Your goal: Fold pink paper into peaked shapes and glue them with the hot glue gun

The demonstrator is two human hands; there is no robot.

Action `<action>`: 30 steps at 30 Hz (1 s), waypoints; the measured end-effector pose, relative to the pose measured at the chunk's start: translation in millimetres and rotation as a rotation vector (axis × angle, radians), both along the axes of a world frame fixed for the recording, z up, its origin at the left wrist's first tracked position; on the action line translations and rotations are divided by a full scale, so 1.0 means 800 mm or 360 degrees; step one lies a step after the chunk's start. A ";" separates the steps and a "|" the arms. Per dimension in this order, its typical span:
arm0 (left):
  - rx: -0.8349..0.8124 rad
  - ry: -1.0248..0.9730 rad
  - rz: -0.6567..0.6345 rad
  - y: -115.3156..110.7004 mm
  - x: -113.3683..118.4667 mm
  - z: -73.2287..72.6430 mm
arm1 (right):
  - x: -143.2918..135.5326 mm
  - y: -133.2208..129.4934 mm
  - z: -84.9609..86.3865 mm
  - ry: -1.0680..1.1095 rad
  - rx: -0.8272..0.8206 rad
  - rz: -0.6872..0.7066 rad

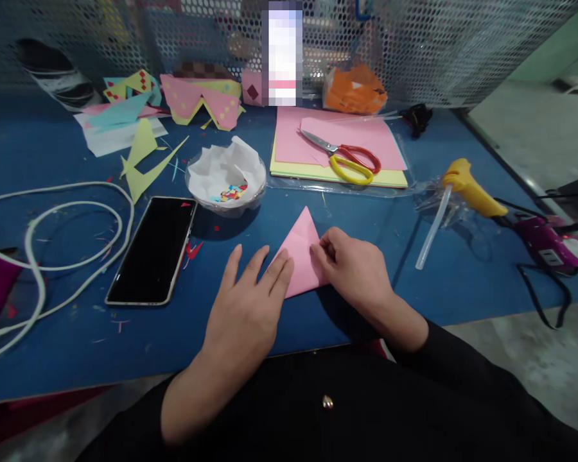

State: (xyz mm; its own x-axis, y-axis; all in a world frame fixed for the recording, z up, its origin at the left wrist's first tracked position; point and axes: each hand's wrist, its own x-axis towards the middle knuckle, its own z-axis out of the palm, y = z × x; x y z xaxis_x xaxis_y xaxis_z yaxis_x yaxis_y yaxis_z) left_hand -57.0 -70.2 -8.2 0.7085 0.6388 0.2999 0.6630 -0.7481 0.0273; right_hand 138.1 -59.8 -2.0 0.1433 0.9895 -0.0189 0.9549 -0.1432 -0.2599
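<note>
A pink folded paper, triangular with its tip pointing away from me, lies on the blue table in front of my body. My left hand rests with fingers spread, its fingertips on the paper's left edge. At the right edge, my right hand has its fingers curled, thumb and forefinger pressed together on the paper. The underside of the paper and the right hand's other fingertips are hidden.
Left of my hands lie a phone and a white cable. Beyond are a paper-lined bowl of coloured bits, scissors on stacked paper, and paper masks. A yellow glue gun lies right.
</note>
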 end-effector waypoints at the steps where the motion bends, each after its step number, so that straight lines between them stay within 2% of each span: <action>1: -0.0005 0.0007 0.0004 0.000 0.000 0.000 | 0.000 0.000 0.000 0.0003 0.0004 0.0007; 9: -0.0090 -0.0047 0.0105 -0.004 0.011 0.009 | 0.002 -0.001 0.000 0.0033 0.0072 0.0021; 14: -0.0069 -0.0014 0.0140 -0.007 0.013 0.005 | 0.008 -0.001 -0.002 0.0037 0.0167 0.0029; 16: -0.0056 -0.0008 0.0151 -0.009 0.013 0.002 | 0.014 -0.009 -0.001 0.0037 0.0277 -0.0017; 18: -0.0059 0.0005 0.0163 -0.010 0.013 0.000 | 0.020 -0.023 0.002 0.0055 0.0504 -0.0005; 20: -0.0075 0.0019 0.0172 -0.012 0.013 -0.001 | 0.023 -0.043 0.004 0.0049 0.0772 0.0190; 22: -0.0096 0.0017 0.0170 -0.015 0.013 -0.001 | 0.022 -0.064 0.002 -0.0015 0.0917 0.0556; 25: -0.0143 0.0018 0.0143 -0.017 0.012 -0.001 | 0.013 -0.085 -0.007 -0.0120 0.0814 0.1060; 27: -0.0162 0.0032 0.0123 -0.018 0.010 -0.002 | 0.004 -0.092 -0.016 -0.0151 0.0697 0.1220; 30: -0.0161 0.0068 0.0091 -0.018 0.007 -0.005 | -0.007 -0.095 -0.026 -0.0175 0.0636 0.1260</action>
